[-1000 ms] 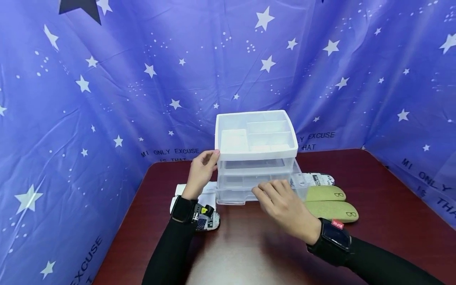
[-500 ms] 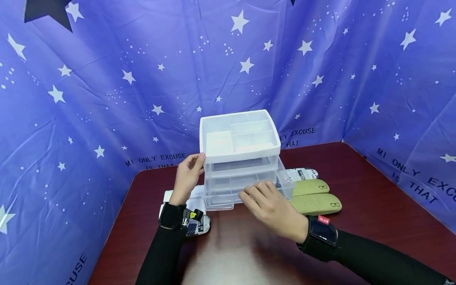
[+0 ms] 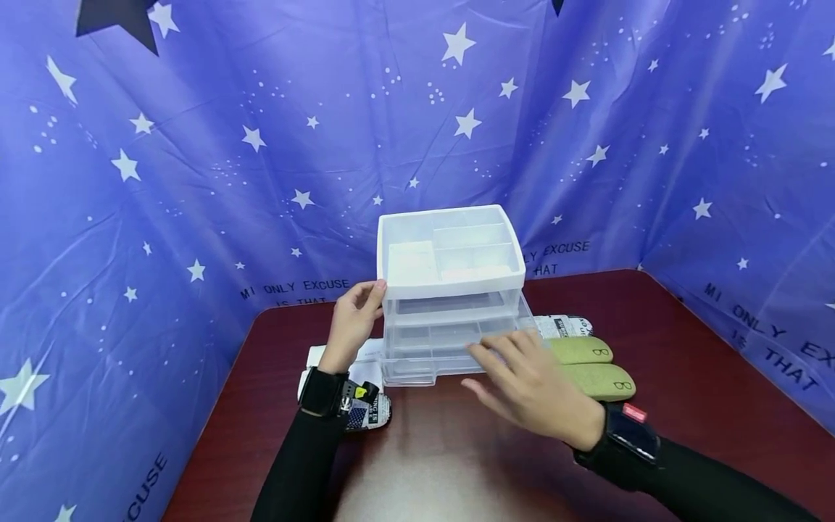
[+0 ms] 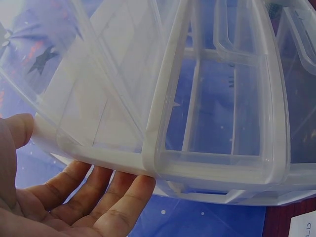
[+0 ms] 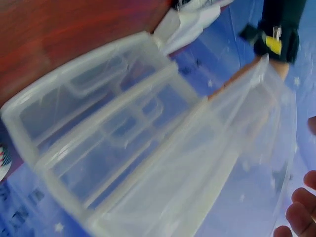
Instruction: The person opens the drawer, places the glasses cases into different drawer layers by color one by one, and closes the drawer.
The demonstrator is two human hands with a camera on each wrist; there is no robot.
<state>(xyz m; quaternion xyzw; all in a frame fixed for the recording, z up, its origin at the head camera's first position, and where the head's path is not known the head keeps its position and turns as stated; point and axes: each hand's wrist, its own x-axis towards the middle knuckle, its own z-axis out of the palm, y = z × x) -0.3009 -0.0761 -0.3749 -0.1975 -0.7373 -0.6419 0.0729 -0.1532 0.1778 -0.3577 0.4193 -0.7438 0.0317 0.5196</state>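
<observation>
A clear and white plastic drawer organizer (image 3: 453,288) stands on the table, with a divided tray on top and see-through drawers below. My left hand (image 3: 352,326) holds its upper left side in the head view. In the left wrist view the thumb lies at the tray's edge and the fingers (image 4: 131,205) rest along the white side rim (image 4: 118,160). My right hand (image 3: 531,384) hovers before the drawer fronts, fingers loosely bent and thumb apart, holding nothing. Its fingertips (image 5: 302,212) show at the edge of the right wrist view, beside the organizer's tray (image 5: 217,163).
To the right lie two green cases (image 3: 596,382) printed with glasses, and a newsprint-patterned one (image 3: 567,326) behind them. White boxes or cards (image 3: 367,371) and another newsprint-patterned item (image 3: 376,413) lie by my left wrist. A starry blue curtain (image 3: 365,145) encloses the table (image 3: 417,464).
My right hand has drawn away from the lower drawer front toward the right, and its thumb has spread. My left hand stays on the organizer. The head view shifted sideways.
</observation>
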